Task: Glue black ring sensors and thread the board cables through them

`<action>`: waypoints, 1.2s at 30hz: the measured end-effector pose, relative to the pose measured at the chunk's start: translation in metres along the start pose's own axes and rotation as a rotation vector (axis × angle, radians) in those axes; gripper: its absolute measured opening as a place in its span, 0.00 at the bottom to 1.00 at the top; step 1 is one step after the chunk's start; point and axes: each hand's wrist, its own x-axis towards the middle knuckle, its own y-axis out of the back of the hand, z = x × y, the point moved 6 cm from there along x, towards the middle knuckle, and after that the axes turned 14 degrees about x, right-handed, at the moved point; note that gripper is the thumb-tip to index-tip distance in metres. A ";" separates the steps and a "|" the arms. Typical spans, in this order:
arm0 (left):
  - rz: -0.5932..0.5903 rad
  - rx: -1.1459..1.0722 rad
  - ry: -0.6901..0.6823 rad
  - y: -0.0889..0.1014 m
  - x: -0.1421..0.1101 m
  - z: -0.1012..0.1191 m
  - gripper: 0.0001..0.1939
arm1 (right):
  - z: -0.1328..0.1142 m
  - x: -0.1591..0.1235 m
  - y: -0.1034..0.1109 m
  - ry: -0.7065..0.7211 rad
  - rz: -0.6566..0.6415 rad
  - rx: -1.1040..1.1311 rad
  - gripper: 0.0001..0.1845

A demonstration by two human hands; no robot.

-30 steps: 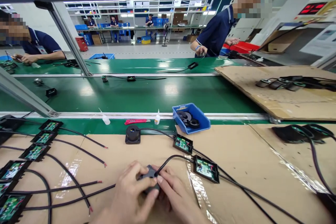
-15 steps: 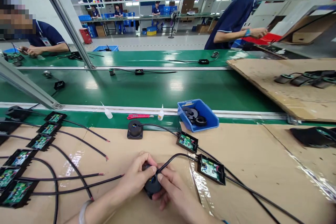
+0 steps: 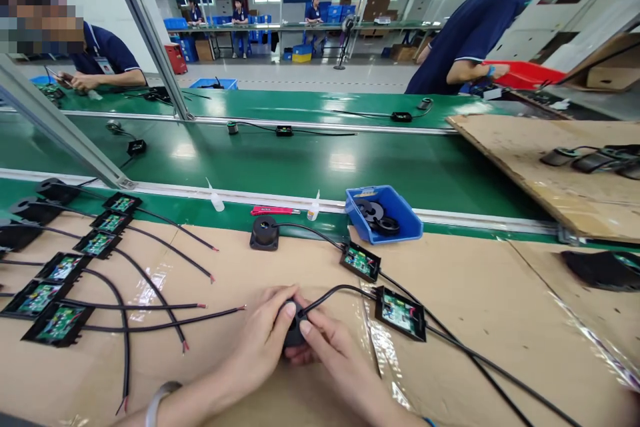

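Bench: tan cardboard sheet (image 3: pixel 465 307) on the near side of a green conveyor belt (image 3: pixel 320 160); a co-worker (image 3: pixel 465 47) stands across the belt.
Container: blue plastic bin (image 3: pixel 406 223), tilted at the cardboard's far edge, holding black rings (image 3: pixel 374 211).
Layout: black-framed circuit boards (image 3: pixel 63 267) with trailing cables lie at left; two more boards (image 3: pixel 400 313) lie right of the hands.
Item: black round unit (image 3: pixel 295 332), held above the cardboard between both hands, near the front edge of the view.
Orientation: its cable (image 3: pixel 335 291) leaves toward the upper right; long axis hidden by the hands, cannot tell.
Left hand (image 3: pixel 260 337): fingers (image 3: pixel 277 300) pressed together, curved over the unit's left side.
Right hand (image 3: pixel 327 357): fingers (image 3: pixel 315 328) pressed together against its right side, pinching it with the left hand.
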 end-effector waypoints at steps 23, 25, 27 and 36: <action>0.258 -0.068 -0.076 -0.014 -0.019 0.012 0.08 | 0.017 -0.019 0.001 0.375 0.100 -0.243 0.23; 0.232 -0.086 -0.046 -0.014 -0.015 0.011 0.07 | 0.010 -0.018 -0.002 0.370 0.135 -0.200 0.25; 0.179 -0.105 -0.004 -0.012 -0.007 0.009 0.07 | 0.002 -0.015 -0.005 0.339 0.153 -0.147 0.28; -0.127 -0.147 0.074 0.004 0.028 0.003 0.08 | 0.012 -0.019 0.012 0.161 0.049 -0.031 0.41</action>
